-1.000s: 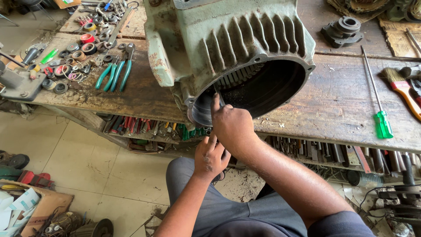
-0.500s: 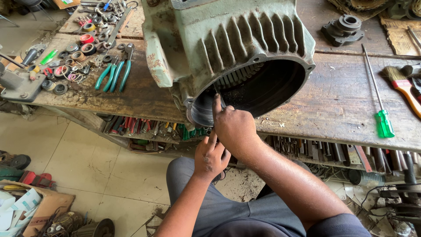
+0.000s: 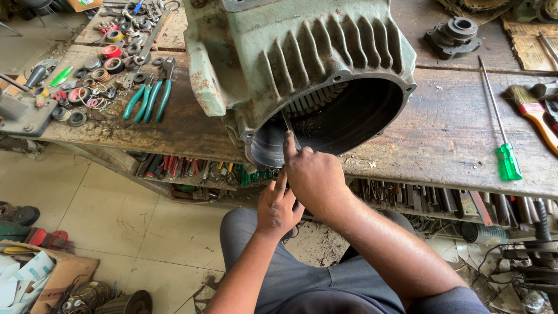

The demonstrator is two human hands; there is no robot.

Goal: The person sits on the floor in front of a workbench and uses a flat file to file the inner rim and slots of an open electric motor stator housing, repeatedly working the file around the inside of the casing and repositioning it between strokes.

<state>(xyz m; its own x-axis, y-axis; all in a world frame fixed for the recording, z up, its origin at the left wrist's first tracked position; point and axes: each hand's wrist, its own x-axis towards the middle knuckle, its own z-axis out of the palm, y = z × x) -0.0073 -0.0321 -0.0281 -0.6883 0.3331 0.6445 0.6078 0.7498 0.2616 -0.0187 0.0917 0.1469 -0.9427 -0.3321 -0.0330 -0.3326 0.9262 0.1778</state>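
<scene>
Motor housing [image 3: 302,64] sits mid-bench [image 3: 442,134] w/ both hands [image 3: 311,177] at its open front rim, pliers [image 3: 148,99] to its left, screwdriver [image 3: 500,125] & brush [image 3: 532,113] to its right.

Brown cardboard box [image 3: 55,273] on the floor at lower left, white crumpled packets [image 3: 26,276] held inside it, small brown carton corner with green-and-white label [image 3: 87,3] seen at top left.
</scene>
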